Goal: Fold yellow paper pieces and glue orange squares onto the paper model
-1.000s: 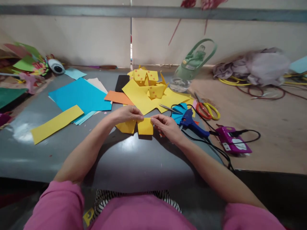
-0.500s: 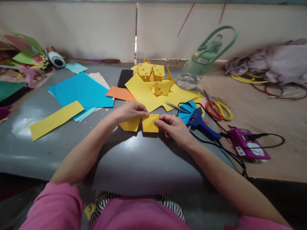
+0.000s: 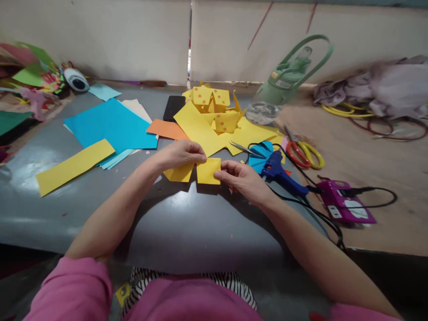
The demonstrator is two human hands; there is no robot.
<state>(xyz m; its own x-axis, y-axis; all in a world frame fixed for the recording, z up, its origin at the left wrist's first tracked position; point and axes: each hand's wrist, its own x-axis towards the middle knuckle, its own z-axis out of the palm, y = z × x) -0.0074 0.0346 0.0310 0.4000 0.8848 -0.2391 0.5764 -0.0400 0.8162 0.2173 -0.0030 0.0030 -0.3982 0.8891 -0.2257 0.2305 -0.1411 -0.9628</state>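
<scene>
A cut piece of yellow paper with a notch in its lower edge hangs between my hands, just above the grey tabletop. My left hand pinches its upper edge near the middle, above the notch. At the right edge, my right hand grips the paper between thumb and fingers. Just beyond lie larger yellow sheets and folded yellow paper shapes with orange spots. A blue glue gun rests to the right of my right hand, beside pleated blue paper.
On the left lie blue sheets and a yellow strip. An orange piece and a black phone sit further back. To the right are scissors, a green-topped bottle, a purple power socket and black cables.
Both hands and the yellow paper hold nearly the same pose. The whole view has shifted slightly, with the things on the left appearing a little further left.
</scene>
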